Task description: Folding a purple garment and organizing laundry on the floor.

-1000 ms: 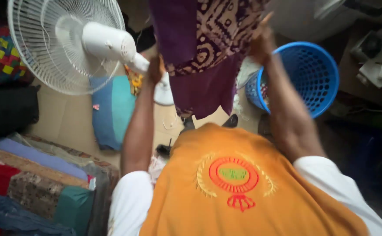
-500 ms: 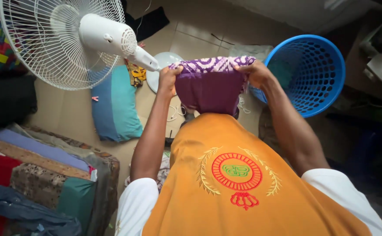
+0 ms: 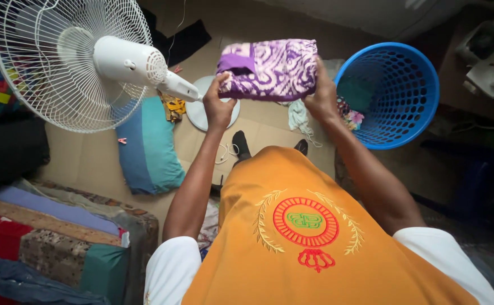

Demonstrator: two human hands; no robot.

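Purple cloth (image 3: 269, 69) now folded (both hands (image 3: 219, 107))

Folded cloth (image 3: 269, 69) between fingers of left hand (image 3: 219, 104) and right hand (image 3: 320, 96): soft matt woven fabric, purple with white swirl print, plain purple patch near left fingertips. Basket (image 3: 405, 121) just right of right fingers: smooth blue plastic, perforated wall, slight sheen. Fan (image 3: 66, 59) left of left fingers: white wire grille, glossy plastic motor housing. Pillow (image 3: 148, 149) below left fingers: matt blue-teal cloth. Apron (image 3: 309, 248) nearest camera: orange matt cloth, raised embroidered emblem. Floor (image 3: 89, 155): dull, smooth.
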